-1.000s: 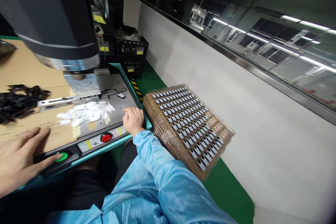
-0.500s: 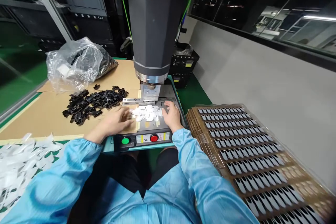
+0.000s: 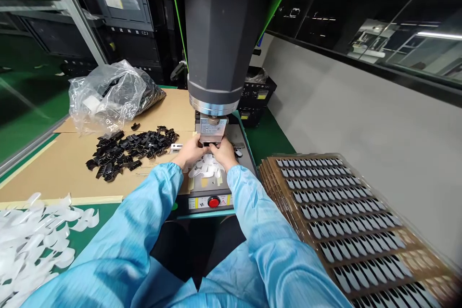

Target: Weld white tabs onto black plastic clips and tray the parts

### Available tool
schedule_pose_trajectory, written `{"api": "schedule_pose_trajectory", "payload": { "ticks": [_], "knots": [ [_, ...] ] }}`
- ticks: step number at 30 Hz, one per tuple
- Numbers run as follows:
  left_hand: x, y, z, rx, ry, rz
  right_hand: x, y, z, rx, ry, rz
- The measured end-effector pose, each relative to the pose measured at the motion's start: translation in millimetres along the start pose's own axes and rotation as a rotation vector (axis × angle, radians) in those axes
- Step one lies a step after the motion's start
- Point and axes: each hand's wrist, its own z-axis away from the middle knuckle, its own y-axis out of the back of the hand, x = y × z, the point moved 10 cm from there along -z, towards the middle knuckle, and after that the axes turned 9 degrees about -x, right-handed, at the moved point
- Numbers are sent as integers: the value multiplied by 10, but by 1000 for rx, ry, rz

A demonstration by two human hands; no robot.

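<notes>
My left hand (image 3: 190,152) and my right hand (image 3: 224,153) meet just below the metal block (image 3: 212,127) at the bottom of a grey machine head (image 3: 216,33). The thumbs and fingers of both are drawn together around a small dark spot there. What they hold is mostly hidden by the fingers. On the machine's grey base plate (image 3: 231,180), right below my wrists, lies a pile of thin white pieces (image 3: 206,167). To the right of my right hand, a small white-and-black piece (image 3: 238,153) rests on the plate.
Small black clips (image 3: 133,149) lie heaped on cardboard (image 3: 72,168) at left, before a clear plastic bag (image 3: 115,96). More white pieces (image 3: 32,240) cover the near left. Stacked brown trays (image 3: 346,211) with grey parts stand at right. A red button (image 3: 213,201) faces me.
Both hands have moved forward and inward, from either side of the white pile to under the metal block. The white-and-black piece now shows right of my right hand. The view has shifted slightly.
</notes>
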Motion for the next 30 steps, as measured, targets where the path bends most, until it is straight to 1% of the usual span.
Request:
{"api": "schedule_pose_trajectory", "payload": {
  "ticks": [2, 4, 5, 7, 9, 11, 13, 15, 17, 21, 26, 30],
  "knots": [
    [9, -9, -7, -1, -29, 75, 9, 9, -14, 11, 7, -136],
    [-11, -29, 72, 13, 8, 126, 35, 2, 55, 20, 31, -330],
    [-24, -52, 155, 26, 38, 168, 61, -6, 136, 28, 41, -446],
    [-23, -135, 411, 60, 78, 308, 123, -43, 396, 39, 53, -673],
    [43, -274, 752, 73, 62, 479, 144, -94, 760, 27, 75, -825],
    [173, -439, 1116, 46, 11, 580, 81, -106, 1163, 11, 143, -897],
    [299, -571, 1449, 24, -33, 648, -1, -77, 1526, 11, 203, -917],
    [373, -647, 1707, 32, -48, 702, -60, -42, 1795, 12, 227, -909],
    [404, -681, 1877, 55, -47, 725, -104, -16, 1966, 8, 245, -897],
    [456, -704, 2018, 69, -74, 738, -152, 18, 2133, 9, 286, -889],
    [497, -716, 2055, 63, -98, 767, -172, 29, 2220, 15, 289, -877],
    [489, -748, 2073, 46, -93, 800, -174, 33, 2250, 25, 271, -860]
  ]
}}
